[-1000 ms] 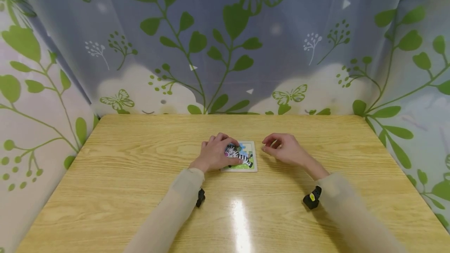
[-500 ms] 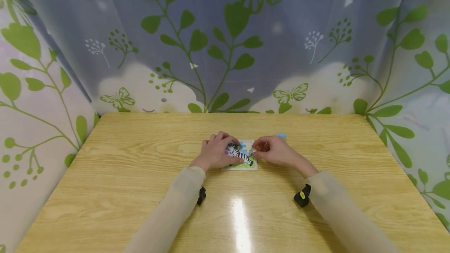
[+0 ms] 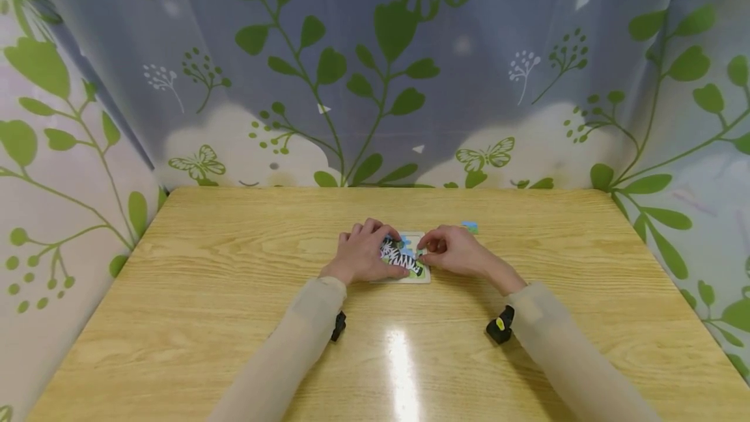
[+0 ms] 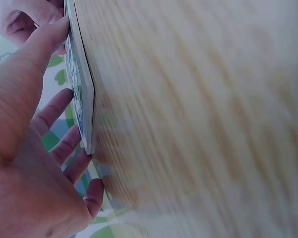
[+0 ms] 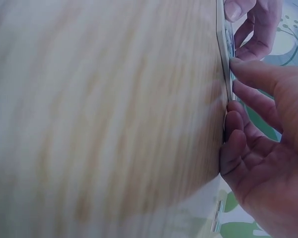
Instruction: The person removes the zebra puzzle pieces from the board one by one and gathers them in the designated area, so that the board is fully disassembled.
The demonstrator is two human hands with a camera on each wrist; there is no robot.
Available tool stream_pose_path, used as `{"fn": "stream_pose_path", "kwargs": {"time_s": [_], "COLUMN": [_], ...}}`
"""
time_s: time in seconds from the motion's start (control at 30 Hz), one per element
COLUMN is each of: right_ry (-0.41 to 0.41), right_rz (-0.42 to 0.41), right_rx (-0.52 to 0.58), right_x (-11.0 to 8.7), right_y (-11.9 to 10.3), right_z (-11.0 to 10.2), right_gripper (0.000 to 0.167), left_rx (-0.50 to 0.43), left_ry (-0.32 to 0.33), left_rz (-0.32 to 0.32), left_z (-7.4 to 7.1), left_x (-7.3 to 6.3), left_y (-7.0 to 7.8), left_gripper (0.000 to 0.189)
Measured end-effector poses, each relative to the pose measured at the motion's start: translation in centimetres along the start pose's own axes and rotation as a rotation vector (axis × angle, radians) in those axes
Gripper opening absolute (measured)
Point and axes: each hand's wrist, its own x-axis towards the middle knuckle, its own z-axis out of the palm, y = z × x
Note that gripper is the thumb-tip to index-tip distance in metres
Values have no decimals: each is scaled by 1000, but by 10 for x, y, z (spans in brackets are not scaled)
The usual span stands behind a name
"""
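Note:
A small square zebra jigsaw puzzle (image 3: 403, 256) in a pale frame lies on the wooden table. My left hand (image 3: 364, 255) spans its left part: the thumb rests on the picture by the near edge, and in the left wrist view the other fingers (image 4: 59, 106) reach along its face and side. At the right edge of the puzzle is my right hand (image 3: 454, 251), thumb (image 5: 243, 67) and index fingertip bent down onto the board with a narrow gap between them. Whether they pinch a puzzle piece I cannot tell. The right hand's other fingers lie curled beside the frame.
A loose blue and green puzzle piece (image 3: 469, 226) lies on the table just beyond my right hand. A leaf-patterned curtain (image 3: 375, 83) borders the back and both sides of the wooden table (image 3: 205, 292). Each wrist wears a black device (image 3: 500, 325).
My right hand has moved left from beside the puzzle onto its right edge, uncovering the loose blue piece behind it. My left hand has stayed on the puzzle.

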Motion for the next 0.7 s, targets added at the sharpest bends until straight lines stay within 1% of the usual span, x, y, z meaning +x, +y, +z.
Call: {"fn": "stream_pose_path", "kwargs": {"time_s": [0.3,0.7], "right_ry": [-26,-45], "right_rz": [30,46], "right_rx": [29,55], "right_x": [1,1], "right_y": [-3,-2], "right_z": [0,3], "right_gripper": [19,16], "left_rx": [7,11], "left_ry": [0,7], "left_rz": [-22,-26], "left_z": [1,0], "left_x": [1,-1], "left_y": [3,5], "left_gripper": [60,60]}}
